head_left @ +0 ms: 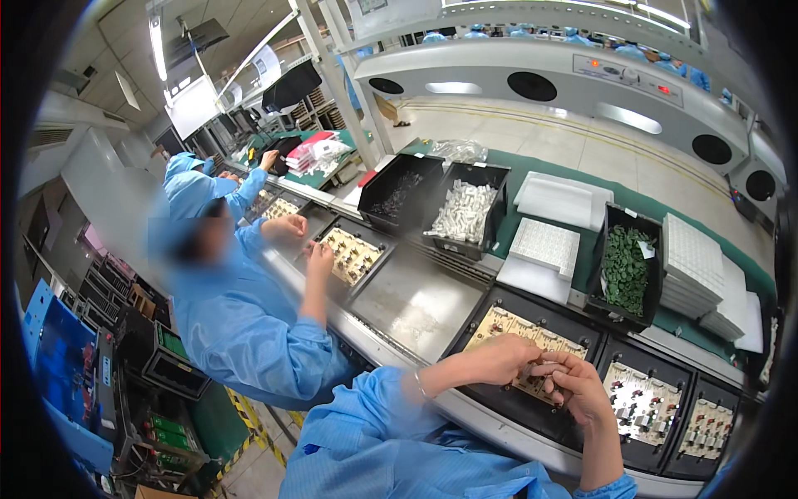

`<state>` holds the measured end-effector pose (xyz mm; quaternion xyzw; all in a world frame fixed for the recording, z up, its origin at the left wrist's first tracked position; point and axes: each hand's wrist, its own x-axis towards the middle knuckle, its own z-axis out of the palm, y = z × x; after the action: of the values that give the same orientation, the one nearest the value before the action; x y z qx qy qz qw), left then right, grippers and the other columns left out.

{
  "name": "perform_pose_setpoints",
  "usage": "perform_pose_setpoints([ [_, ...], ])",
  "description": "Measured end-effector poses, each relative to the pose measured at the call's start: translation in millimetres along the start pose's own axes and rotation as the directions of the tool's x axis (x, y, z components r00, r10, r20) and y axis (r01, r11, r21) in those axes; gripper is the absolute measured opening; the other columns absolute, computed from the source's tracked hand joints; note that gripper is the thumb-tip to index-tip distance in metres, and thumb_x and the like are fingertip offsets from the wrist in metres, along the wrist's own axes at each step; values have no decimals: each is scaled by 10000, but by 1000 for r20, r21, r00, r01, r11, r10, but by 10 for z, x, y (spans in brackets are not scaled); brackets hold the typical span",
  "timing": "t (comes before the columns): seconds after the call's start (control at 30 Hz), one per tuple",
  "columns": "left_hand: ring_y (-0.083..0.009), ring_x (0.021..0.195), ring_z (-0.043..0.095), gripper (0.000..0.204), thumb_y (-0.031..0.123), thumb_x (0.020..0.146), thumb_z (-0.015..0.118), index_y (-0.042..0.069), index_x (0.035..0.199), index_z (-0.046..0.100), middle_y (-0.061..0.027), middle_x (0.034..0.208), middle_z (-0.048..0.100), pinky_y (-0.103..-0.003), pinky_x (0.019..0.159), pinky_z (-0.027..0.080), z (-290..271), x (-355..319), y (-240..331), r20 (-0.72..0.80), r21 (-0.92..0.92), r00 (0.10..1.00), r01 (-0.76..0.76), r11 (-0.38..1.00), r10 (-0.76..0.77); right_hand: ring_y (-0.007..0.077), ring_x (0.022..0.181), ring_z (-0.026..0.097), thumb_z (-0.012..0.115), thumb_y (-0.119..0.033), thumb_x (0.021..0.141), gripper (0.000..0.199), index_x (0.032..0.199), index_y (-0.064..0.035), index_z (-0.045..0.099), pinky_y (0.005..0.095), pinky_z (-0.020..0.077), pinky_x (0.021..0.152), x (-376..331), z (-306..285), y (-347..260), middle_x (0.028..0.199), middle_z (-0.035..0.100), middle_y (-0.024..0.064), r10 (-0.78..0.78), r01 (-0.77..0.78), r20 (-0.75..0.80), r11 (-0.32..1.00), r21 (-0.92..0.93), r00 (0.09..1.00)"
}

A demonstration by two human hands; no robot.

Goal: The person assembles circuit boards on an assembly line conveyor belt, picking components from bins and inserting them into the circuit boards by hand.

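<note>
Both my hands meet over a tan circuit board (497, 323) that sits in a black carrier tray (525, 422). My left hand (499, 359) comes in from the left, its fingers closed in a pinch. Touching its fingertips is my right hand (584, 389), with thumb and fingers curled together. Whatever lies between the fingers is too small or hidden to make out. The hands cover part of the board. To the right, a populated circuit board (644, 397) lies in its own black carrier, and another tan board (705, 428) follows beyond it.
Past the line stand black bins of green disc-like parts (625, 270), white parts (462, 208) and dark parts (401, 193). White foam trays (544, 246) and a stack of white trays (694, 262) flank the green bin. On my left, a co-worker (249, 333) handles another board (353, 254).
</note>
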<state>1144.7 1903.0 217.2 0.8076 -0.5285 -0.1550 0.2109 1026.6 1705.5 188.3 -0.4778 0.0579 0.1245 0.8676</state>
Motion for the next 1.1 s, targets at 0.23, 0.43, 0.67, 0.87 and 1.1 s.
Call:
perform_pose_setpoints([
  [0.23, -385, 1008, 673, 296, 62, 788, 723, 28, 1082, 721, -185, 1023, 703, -465, 883, 535, -265, 478, -383, -207, 52, 976, -62, 997, 71, 82, 657, 607, 660, -42, 955, 341, 1274, 61, 598, 185, 441, 519, 21, 11, -1, 1088, 741, 197, -25, 25, -22, 1000, 3, 999],
  [0.43, -382, 1102, 632, 419, 101, 841, 723, 16, 1242, 637, -185, 1182, 647, -461, 916, 528, -122, 1212, -596, -360, 138, 929, -35, 990, 83, 46, 584, 550, 747, -75, 908, 206, 1079, 32, 709, 179, 367, 476, -1, -63, 67, 898, 753, 73, 5, -9, -37, 994, -110, 999],
  [0.67, -427, 1019, 600, 310, -21, 789, 591, -36, 1097, 628, -196, 1056, 621, -500, 887, 527, 64, 1611, -838, -365, 310, 926, 26, 951, 94, 26, 629, 551, 769, -89, 886, 162, 1023, -3, 763, 174, 375, 540, 25, 0, 65, 891, 769, 60, 12, -15, -19, 980, -200, 1000],
  [0.87, -424, 1017, 569, 238, -35, 775, 614, 0, 1011, 618, -214, 1057, 587, -500, 870, 506, 201, 1689, -927, -516, 358, 844, 58, 932, 145, 29, 676, 583, 748, -104, 911, 201, 1089, -10, 751, 177, 372, 554, 9, -4, 69, 932, 786, 87, 32, -33, -5, 972, -232, 999],
  [1.1, -443, 1007, 555, 198, -33, 799, 623, 9, 991, 599, -223, 1041, 575, -516, 866, 486, 237, 1661, -980, -565, 284, 815, 43, 958, 131, 27, 701, 594, 726, -87, 940, 246, 1170, -1, 709, 169, 405, 577, 19, -38, 131, 934, 767, 64, 33, -29, 21, 982, -184, 999],
])
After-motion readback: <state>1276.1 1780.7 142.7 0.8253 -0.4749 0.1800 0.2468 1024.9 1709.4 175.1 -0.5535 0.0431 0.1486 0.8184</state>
